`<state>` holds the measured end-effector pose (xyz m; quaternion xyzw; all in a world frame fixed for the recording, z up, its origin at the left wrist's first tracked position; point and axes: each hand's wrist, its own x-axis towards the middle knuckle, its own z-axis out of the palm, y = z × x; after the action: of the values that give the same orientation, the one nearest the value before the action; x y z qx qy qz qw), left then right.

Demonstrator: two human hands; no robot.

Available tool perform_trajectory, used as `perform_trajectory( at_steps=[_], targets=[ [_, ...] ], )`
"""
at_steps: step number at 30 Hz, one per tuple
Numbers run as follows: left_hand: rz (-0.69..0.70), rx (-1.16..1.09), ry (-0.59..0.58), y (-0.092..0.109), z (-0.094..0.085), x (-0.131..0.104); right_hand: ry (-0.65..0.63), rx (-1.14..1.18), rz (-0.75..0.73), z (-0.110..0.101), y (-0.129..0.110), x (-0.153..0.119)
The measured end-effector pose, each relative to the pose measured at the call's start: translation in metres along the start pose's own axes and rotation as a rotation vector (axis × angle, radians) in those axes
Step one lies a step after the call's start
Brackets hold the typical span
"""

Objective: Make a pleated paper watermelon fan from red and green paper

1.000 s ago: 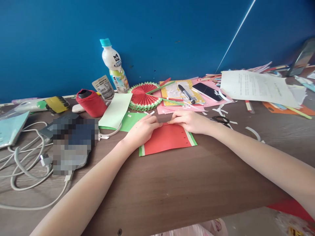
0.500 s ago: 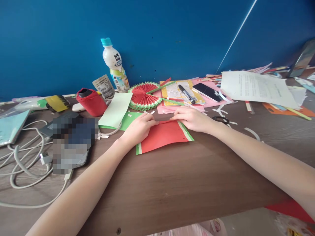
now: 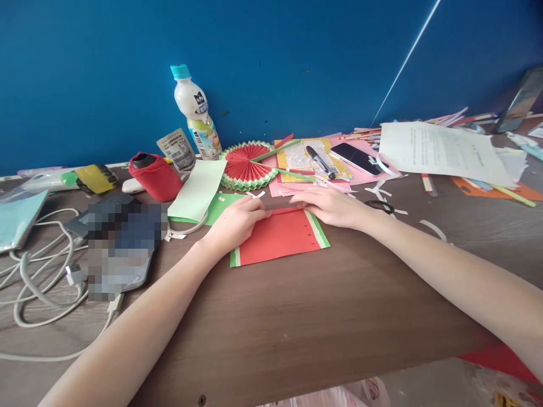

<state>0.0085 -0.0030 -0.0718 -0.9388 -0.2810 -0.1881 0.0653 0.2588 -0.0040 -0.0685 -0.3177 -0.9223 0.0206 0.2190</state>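
Note:
A red sheet of paper (image 3: 275, 240) with green and cream strips along its two short ends and a few small dark marks lies on the table in front of me. Its far edge is folded over in a narrow band. My left hand (image 3: 241, 221) covers the far left corner, its fingers closed together at the fold. At the far right corner is my right hand (image 3: 324, 206), with fingers stretched leftward above the folded edge and the thumb near the paper. Behind the sheet stands a round pleated paper fan (image 3: 248, 167) in red and green, with paper strips across it.
Pale green paper (image 3: 198, 189), a red-wrapped item (image 3: 156, 178) and a bottle (image 3: 197, 116) are left of the fan. A marker (image 3: 320, 163), a phone (image 3: 358, 158) and black-handled scissors (image 3: 379, 207) lie to the right. White cables (image 3: 44, 288) coil at the left.
The red paper now lies flatter, its near edge less bowed. My right fingers have straightened and eased off the folded edge; my left hand stays at its corner.

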Motion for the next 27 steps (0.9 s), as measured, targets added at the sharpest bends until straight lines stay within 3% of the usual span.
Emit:
perform_trajectory(
  at_steps=[12,21,27],
  targets=[
    [-0.003,0.009,0.002,0.0,0.0,-0.001,-0.085,0.012,0.06,-0.012,-0.004,0.002],
    [-0.013,-0.013,-0.005,0.0,0.0,-0.002,0.115,-0.066,-0.007,0.004,0.002,-0.008],
    [-0.135,0.024,-0.161,0.0,-0.021,0.003,0.171,-0.054,0.007,0.008,0.0,-0.006]
  ],
)
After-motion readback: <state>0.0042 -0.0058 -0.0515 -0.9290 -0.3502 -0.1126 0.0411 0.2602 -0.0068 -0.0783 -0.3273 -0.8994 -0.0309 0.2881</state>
